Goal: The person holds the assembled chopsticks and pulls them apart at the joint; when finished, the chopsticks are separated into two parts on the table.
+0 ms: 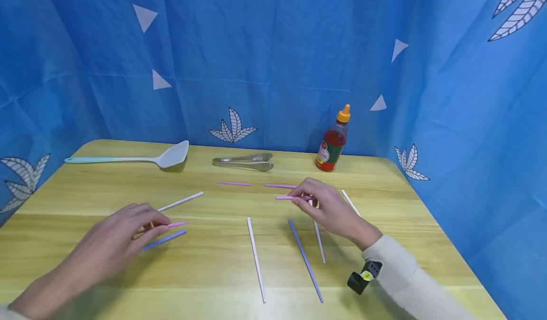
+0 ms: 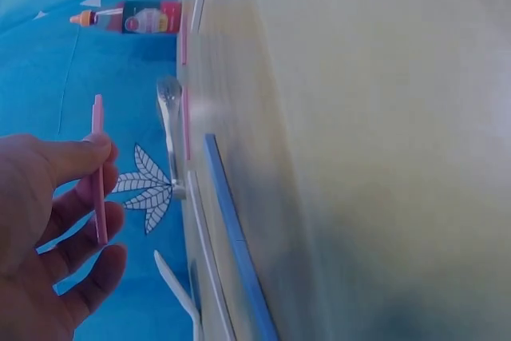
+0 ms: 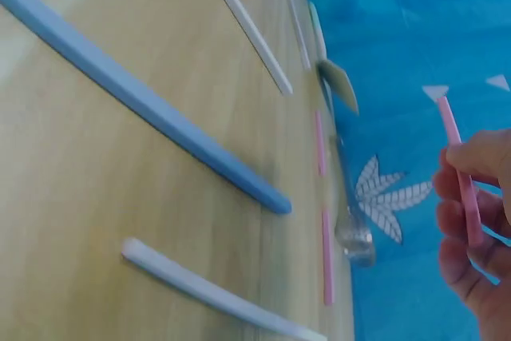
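Observation:
My left hand (image 1: 121,232) is raised over the left part of the table and pinches a short pink stick (image 2: 99,173) between thumb and fingers. Below and beside it lie a blue stick (image 1: 171,237) and a white stick (image 1: 181,200). The right hand (image 1: 331,211) grips another pink stick (image 3: 459,169) near the table's middle right, its free end pointing left. Two more pink sticks lie farther back, one (image 1: 233,183) at centre and the other (image 1: 278,185) just behind the right hand. A long blue stick (image 1: 306,261) and a white stick (image 1: 319,244) lie below that hand.
Another white stick (image 1: 256,260) lies at front centre, and one (image 1: 351,203) at right. Along the back are a spatula (image 1: 171,156), metal tongs (image 1: 243,162) and a red sauce bottle (image 1: 332,144). A blue curtain (image 1: 273,63) hangs behind the wooden table (image 1: 205,277).

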A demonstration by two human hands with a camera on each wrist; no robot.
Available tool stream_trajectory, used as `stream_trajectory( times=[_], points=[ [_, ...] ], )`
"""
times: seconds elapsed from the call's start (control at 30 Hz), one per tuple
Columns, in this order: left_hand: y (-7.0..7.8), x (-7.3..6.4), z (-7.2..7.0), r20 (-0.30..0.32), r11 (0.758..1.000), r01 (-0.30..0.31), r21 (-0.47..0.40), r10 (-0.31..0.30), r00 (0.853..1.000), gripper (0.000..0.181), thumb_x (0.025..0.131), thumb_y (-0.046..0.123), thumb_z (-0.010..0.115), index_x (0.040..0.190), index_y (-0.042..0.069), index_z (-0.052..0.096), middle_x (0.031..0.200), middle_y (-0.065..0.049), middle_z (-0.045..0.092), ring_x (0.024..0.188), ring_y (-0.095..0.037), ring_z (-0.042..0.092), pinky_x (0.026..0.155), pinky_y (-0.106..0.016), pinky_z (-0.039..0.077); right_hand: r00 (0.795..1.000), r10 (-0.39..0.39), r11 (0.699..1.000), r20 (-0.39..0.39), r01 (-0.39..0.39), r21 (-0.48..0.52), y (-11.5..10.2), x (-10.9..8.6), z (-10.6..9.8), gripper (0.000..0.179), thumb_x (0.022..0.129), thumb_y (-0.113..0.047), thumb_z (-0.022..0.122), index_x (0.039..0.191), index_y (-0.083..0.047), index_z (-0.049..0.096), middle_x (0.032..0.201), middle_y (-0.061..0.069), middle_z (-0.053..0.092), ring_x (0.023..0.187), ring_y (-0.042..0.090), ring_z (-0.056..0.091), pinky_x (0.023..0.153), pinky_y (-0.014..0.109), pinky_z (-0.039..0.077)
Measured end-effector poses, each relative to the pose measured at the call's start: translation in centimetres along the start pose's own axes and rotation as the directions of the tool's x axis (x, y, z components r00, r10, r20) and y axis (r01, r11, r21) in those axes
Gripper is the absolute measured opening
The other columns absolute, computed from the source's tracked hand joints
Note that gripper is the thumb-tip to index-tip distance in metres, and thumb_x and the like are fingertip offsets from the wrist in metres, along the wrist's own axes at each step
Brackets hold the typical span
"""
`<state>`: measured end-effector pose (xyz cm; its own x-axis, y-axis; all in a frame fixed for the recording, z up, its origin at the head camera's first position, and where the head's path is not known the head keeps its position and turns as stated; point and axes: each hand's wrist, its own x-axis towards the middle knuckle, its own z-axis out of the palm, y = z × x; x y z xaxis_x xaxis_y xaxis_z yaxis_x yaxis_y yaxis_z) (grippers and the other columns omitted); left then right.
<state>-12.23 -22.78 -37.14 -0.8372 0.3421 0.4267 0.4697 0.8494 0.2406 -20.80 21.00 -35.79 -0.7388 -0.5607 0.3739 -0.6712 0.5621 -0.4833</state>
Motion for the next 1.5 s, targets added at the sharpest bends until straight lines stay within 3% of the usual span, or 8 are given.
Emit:
stream_trajectory(
  times=[0.13,0.33,0.53,0.77,0.93,1.23,1.5],
  points=[
    [0.0,1.3,0.2,0.044,1.0,-0.002,-0.009,0.002,0.999,0.018,0.097,0.022,0.084,0.108,0.034,0.08,0.1,0.021,0.069,0.086,0.001,0.058,0.069,-0.03,0.052,0.999,0.037,0.999,-0.015,-0.037,-0.019,1.0,0.4,-0.2,0.013,0.108,-0.014,0.07,0.118,-0.014,0.079,0.108,-0.002,0.07,0.09,0.01,0.065,0.078,0.03,0.059],
    [1.1,3.9,2.1,0.054,0.997,-0.048,-0.054,0.051,0.997,0.012,0.099,0.02,0.082,0.107,0.029,0.081,0.101,0.017,0.072,0.093,-0.007,0.065,0.079,-0.038,0.057,0.996,0.092,0.996,-0.021,-0.093,-0.015,2.0,1.4,0.8,0.015,0.107,-0.014,0.071,0.119,-0.014,0.081,0.109,-0.001,0.069,0.094,0.013,0.064,0.084,0.036,0.061],
    [2.1,7.2,4.1,0.157,0.994,-0.012,-0.109,0.029,0.987,0.01,0.104,0.017,0.076,0.111,0.023,0.081,0.11,0.006,0.077,0.109,-0.021,0.071,0.094,-0.051,0.06,0.993,0.114,0.993,-0.004,-0.114,-0.009,3.2,2.7,2.3,0.01,0.105,-0.013,0.074,0.113,-0.011,0.08,0.101,0.0,0.069,0.091,0.012,0.061,0.083,0.033,0.058],
    [2.9,10.5,7.3,0.237,0.994,-0.057,-0.094,0.078,0.968,0.007,0.104,0.017,0.076,0.108,0.021,0.08,0.103,0.005,0.076,0.101,-0.018,0.068,0.091,-0.046,0.058,0.988,0.147,0.987,0.049,-0.144,-0.067,4.2,3.8,4.1,0.006,0.104,-0.013,0.075,0.109,-0.011,0.078,0.098,0.001,0.069,0.088,0.013,0.058,0.079,0.03,0.053],
    [2.8,12.8,8.9,0.288,0.995,-0.035,-0.091,0.06,0.956,0.005,0.104,0.016,0.076,0.108,0.019,0.077,0.099,0.004,0.073,0.097,-0.017,0.064,0.089,-0.044,0.056,0.988,0.147,0.983,0.051,-0.141,-0.115,4.4,4.3,4.8,0.005,0.103,-0.013,0.076,0.106,-0.01,0.078,0.092,0.0,0.065,0.084,0.013,0.054,0.074,0.029,0.046],
    [2.0,15.1,10.5,0.323,0.994,0.013,-0.108,0.022,0.946,0.006,0.106,0.019,0.073,0.111,0.016,0.075,0.102,0.0,0.073,0.098,-0.02,0.064,0.093,-0.045,0.057,0.988,0.146,0.978,0.053,-0.136,-0.158,4.3,4.9,5.4,0.004,0.1,-0.012,0.079,0.103,-0.01,0.08,0.088,0.0,0.063,0.081,0.013,0.054,0.074,0.03,0.045],
    [1.9,15.9,11.3,0.358,0.994,0.013,-0.109,0.027,0.933,0.006,0.107,0.017,0.072,0.111,0.013,0.076,0.103,-0.002,0.073,0.098,-0.02,0.064,0.094,-0.045,0.056,0.976,0.203,0.97,0.08,-0.19,-0.151,4.4,5.0,5.6,0.004,0.101,-0.01,0.077,0.104,-0.01,0.08,0.095,0.002,0.068,0.085,0.013,0.058,0.079,0.031,0.051]
  ],
)
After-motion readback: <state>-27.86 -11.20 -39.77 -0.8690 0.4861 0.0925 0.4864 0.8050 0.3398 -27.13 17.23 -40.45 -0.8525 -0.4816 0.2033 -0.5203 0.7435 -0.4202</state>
